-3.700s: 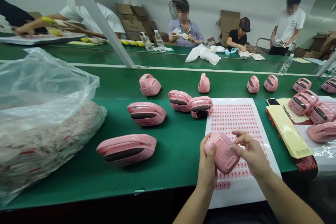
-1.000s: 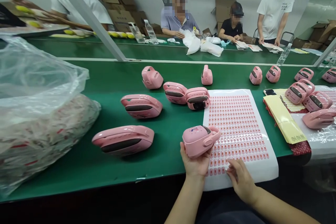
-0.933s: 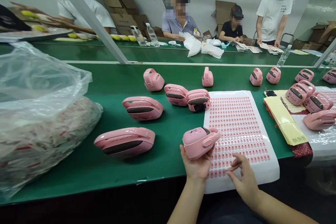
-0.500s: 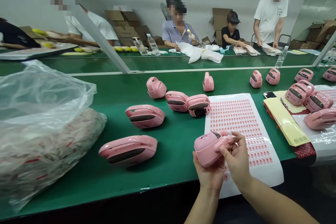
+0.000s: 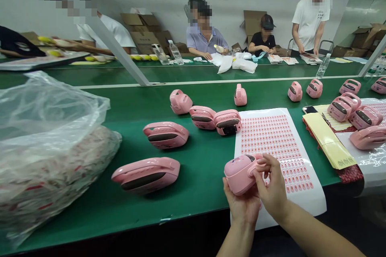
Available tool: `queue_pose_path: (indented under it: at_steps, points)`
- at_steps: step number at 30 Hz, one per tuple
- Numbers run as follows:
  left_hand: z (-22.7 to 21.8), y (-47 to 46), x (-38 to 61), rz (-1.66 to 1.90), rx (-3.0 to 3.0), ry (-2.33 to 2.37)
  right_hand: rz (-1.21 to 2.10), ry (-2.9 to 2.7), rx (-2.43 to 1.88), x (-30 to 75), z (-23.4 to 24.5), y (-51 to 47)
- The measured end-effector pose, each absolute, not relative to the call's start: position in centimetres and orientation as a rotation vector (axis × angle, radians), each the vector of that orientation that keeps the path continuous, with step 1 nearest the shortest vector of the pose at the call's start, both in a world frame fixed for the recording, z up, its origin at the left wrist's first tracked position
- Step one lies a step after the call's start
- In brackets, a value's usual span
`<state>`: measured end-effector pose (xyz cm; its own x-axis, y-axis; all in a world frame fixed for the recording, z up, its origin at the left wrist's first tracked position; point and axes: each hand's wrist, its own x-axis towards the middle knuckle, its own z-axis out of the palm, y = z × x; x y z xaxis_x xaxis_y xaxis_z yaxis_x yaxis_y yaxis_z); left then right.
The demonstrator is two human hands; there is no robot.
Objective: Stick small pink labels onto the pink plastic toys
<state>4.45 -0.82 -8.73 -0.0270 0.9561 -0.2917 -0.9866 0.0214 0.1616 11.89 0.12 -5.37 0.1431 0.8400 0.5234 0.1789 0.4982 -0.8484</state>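
Note:
My left hand (image 5: 243, 204) cups a pink plastic device with a handle (image 5: 239, 174) from below, above the front edge of the green table. At the device's right side, my right hand (image 5: 273, 186) has thumb and fingers closed on the handle end. Any small piece under those fingertips is hidden. Beneath and behind both hands lies a white sheet of small oval pink stickers (image 5: 265, 132), with gaps in its lower rows. Similar pink devices stand to the left, among them a near one (image 5: 147, 174) and another behind it (image 5: 165, 135).
A clear plastic bag (image 5: 60, 168) full of small wrapped pieces fills the left of the table. Yellow paper (image 5: 328, 140) and more pink devices (image 5: 343, 106) are on the right. A slanted metal post (image 5: 120, 52) rises beyond; several people work across the table.
The right fingers have shifted slightly on the handle; a whitish bit seen at their tips before is no longer visible. The left hand still holds the device, barely moved.

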Motion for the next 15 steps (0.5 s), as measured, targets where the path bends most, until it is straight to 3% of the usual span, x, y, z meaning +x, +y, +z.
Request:
queue_pose_path:
  at_steps: [4, 7, 15]
  points:
    - [-8.3, -0.9, 4.1, 1.540, -0.094, 0.324, 0.198, -1.745, -0.835, 13.1, -5.4, -0.3]
    - [-8.4, -1.0, 3.6, 1.572, -0.153, 0.354, 0.168, -1.778, -0.872, 13.9, -5.6, -0.2]
    - [-9.1, -1.5, 3.7, 1.564, -0.071, 0.241, 0.945, -1.510, -1.039, 13.6, -7.3, 2.0]
